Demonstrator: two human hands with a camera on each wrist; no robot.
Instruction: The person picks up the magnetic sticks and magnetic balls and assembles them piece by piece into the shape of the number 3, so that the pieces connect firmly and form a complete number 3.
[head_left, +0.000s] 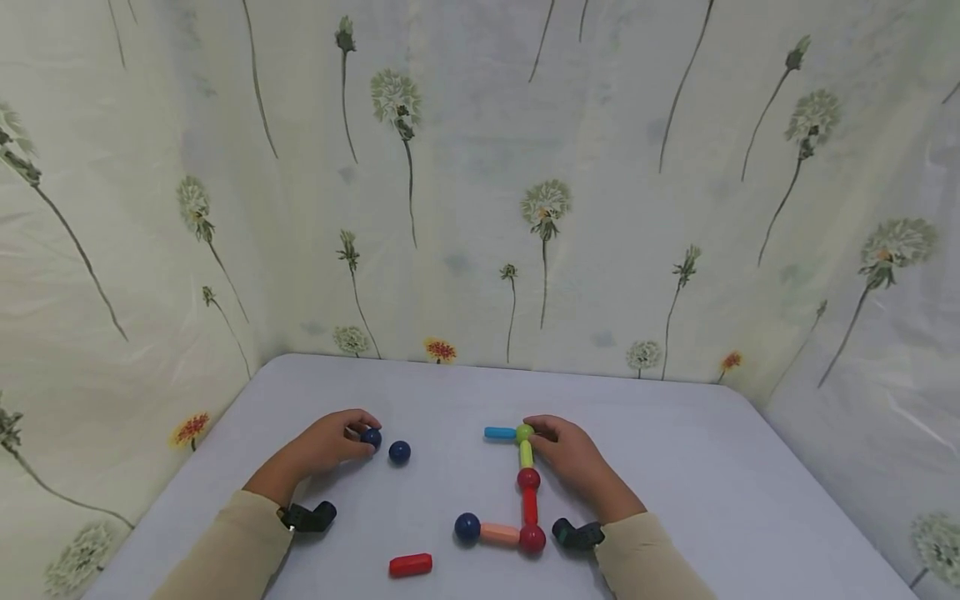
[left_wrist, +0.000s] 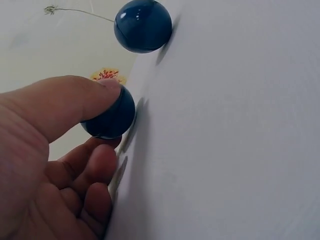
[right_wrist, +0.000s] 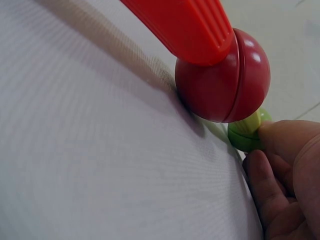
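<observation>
My left hand (head_left: 326,446) pinches a dark blue ball (left_wrist: 114,119) between thumb and fingers, low over the white table. Just right of it sits a second dark blue ball (head_left: 400,452). With thumb and fingers my right hand (head_left: 576,460) grips the green ball (head_left: 524,432) at the far end of a joined chain. From that ball a light blue stick (head_left: 499,433) points left and a yellow-green stick (head_left: 526,455) runs to a red ball (right_wrist: 215,82). A red stick (head_left: 530,507) continues to another red ball (head_left: 532,539).
A salmon stick (head_left: 499,534) joins the nearest red ball to a dark blue ball (head_left: 467,527) on its left. One loose red stick (head_left: 410,565) lies near the front. Behind the white table (head_left: 660,450) hangs a flowered curtain (head_left: 465,150).
</observation>
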